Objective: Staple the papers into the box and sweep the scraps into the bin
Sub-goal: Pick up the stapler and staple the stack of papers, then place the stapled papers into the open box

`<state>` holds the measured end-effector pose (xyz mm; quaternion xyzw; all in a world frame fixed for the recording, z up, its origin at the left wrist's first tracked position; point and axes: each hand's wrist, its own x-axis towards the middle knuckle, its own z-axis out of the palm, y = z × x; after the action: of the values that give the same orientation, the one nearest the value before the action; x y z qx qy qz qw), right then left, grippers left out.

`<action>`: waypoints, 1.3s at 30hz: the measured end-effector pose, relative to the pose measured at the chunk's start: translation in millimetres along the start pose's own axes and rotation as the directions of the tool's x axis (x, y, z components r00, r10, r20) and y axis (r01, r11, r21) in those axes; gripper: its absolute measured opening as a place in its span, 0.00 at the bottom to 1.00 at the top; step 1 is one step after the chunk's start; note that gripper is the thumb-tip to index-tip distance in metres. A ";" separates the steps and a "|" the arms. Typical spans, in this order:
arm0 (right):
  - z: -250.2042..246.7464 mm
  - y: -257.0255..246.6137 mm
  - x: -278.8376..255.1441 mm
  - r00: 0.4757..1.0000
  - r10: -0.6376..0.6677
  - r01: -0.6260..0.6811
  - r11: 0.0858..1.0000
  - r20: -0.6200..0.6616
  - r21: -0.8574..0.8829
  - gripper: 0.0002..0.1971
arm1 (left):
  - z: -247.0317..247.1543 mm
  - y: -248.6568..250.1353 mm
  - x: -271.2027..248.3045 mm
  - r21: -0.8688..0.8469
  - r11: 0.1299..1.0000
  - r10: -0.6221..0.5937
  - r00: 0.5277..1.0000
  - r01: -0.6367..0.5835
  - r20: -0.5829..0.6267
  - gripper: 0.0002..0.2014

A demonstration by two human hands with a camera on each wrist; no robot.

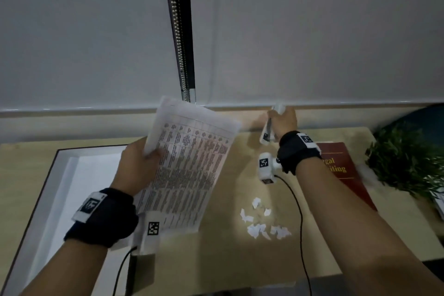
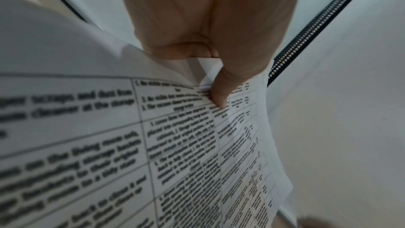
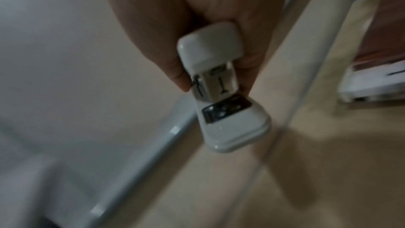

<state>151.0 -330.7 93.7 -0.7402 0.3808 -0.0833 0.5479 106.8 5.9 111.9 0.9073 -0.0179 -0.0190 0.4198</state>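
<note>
At lower left lies an open white box (image 1: 72, 175) on a pale desk (image 1: 228, 259). The left hand (image 1: 137, 166) pinches printed papers (image 1: 189, 166) above its right edge, thumb pressed on top. Torn scraps (image 1: 262, 221) lie at lower centre. The right hand (image 1: 284, 121) grips a white stapler (image 1: 268, 131) above them. A red book (image 1: 343, 170) and green plant (image 1: 403, 158) sit right.
</note>
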 end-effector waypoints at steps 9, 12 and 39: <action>28.8 134.6 41.8 0.989 0.116 -0.014 0.699 0.095 -0.715 0.19 | -3.1 6.1 3.1 -0.199 0.979 -0.047 0.999 0.052 0.027 0.10; 35.0 142.4 40.4 0.990 0.132 -0.048 0.632 0.046 -0.773 0.21 | -6.1 7.1 3.8 -0.229 0.969 -0.083 0.996 0.088 0.033 0.08; 242.2 105.3 -303.4 0.672 0.164 -0.022 0.979 0.723 -0.201 0.31 | -121.2 -219.9 -126.1 0.094 0.894 -0.430 0.897 0.439 -0.100 0.28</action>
<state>21.1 37.6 -2.6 -0.7357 0.1715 0.2830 0.5910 -9.5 246.5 25.1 0.9109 0.2001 -0.0766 0.3526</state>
